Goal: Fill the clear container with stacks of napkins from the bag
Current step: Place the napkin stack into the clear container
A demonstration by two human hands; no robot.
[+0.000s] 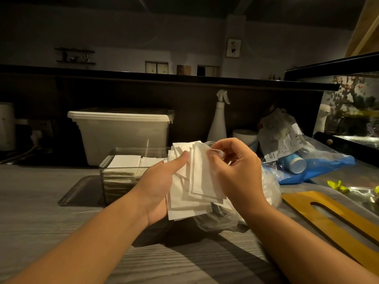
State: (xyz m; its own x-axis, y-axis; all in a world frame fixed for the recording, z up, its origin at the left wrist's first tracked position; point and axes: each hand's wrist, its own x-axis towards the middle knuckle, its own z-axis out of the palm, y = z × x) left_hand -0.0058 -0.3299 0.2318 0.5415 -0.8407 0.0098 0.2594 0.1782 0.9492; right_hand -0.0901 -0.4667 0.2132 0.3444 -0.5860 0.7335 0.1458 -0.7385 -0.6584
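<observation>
A loose, fanned stack of white napkins [196, 181] is held up above the grey counter between both hands. My left hand [162, 185] grips it from the left, thumb across the front. My right hand [235, 171] pinches its upper right edge, with clear film showing at the fingertips. Behind my left hand stands the clear container [106, 173] with two stacks of napkins inside [125, 160], filled nearly to the rim. The crumpled clear plastic bag [270, 193] lies on the counter under and to the right of my right hand.
A white lidded bin [123, 132] and a spray bottle [218, 121] stand at the back. Blue and clear plastic bags [320, 167] with packets lie at the right. A yellow wooden board with a slot [336, 218] lies at the right front. A grey tray [82, 191] sits under the container.
</observation>
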